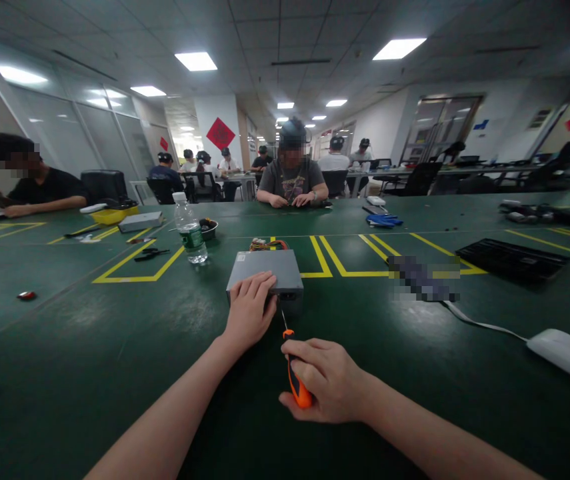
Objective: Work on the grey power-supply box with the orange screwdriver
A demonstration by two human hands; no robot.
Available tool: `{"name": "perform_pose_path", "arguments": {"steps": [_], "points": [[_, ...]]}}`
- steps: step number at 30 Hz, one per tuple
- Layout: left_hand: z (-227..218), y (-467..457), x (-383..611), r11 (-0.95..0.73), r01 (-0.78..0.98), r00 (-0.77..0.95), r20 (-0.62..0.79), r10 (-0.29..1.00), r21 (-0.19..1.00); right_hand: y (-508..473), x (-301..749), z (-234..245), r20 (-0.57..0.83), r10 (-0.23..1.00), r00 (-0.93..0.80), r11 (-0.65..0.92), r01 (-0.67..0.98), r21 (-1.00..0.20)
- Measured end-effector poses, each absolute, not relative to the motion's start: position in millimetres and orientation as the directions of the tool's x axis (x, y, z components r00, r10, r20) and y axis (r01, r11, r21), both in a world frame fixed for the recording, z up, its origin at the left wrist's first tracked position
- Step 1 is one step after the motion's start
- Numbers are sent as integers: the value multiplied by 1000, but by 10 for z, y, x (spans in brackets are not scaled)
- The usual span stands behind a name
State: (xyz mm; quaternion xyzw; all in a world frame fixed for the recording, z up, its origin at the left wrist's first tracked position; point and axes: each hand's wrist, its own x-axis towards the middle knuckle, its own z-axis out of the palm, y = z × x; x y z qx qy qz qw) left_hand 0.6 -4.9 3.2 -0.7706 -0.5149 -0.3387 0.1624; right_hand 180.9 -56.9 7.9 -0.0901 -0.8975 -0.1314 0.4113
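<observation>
A grey metal box [269,268] with coloured wires at its far end lies on the green table [89,347] in front of me. My left hand [249,308] rests on the box's near left corner, fingers curled over its edge. My right hand [325,380] is closed round the orange handle of a screwdriver [295,373]. The screwdriver's thin shaft points up toward the near face of the box, close to it.
A water bottle [191,230] stands left of the box, pliers [151,253] further left. A white adapter with cable [565,350] lies at right, a black tray [512,259] behind it. Other people sit across the table and at far left.
</observation>
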Motion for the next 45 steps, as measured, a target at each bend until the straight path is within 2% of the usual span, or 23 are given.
{"name": "perform_pose_path", "arguments": {"steps": [5, 8, 14, 21, 27, 30, 34, 38, 41, 45], "points": [[43, -69, 16, -419, 902, 239, 686, 687, 106, -583, 1828, 102, 673, 55, -738, 904, 323, 279], [46, -72, 17, -416, 904, 241, 686, 686, 99, -582, 1821, 117, 650, 50, -758, 898, 319, 303], [46, -70, 20, -414, 904, 237, 685, 689, 104, -570, 1830, 158, 688, 43, -725, 900, 327, 289], [46, -78, 21, -405, 909, 237, 679, 695, 97, -568, 1782, 106, 721, -27, -692, 838, 377, 393], [50, -78, 11, -405, 909, 239, 674, 699, 97, -568, 1805, 84, 698, 3, -716, 920, 275, 279], [52, -79, 10, -406, 908, 240, 669, 704, 101, -578, 1834, 111, 686, 27, -727, 927, 276, 256], [47, -74, 14, -398, 912, 234, 670, 705, 101, -566, 1805, 112, 739, 28, -673, 933, 283, 222], [37, -65, 18, -388, 917, 230, 680, 697, 87, -549, 1784, 57, 751, 92, -654, 961, 256, 105], [35, -60, 19, -382, 921, 230, 680, 696, 79, -563, 1808, 51, 708, 142, -692, 970, 239, 40], [44, -64, 17, -380, 922, 232, 673, 702, 79, -594, 1811, 89, 608, 117, -785, 962, 243, 128]]}}
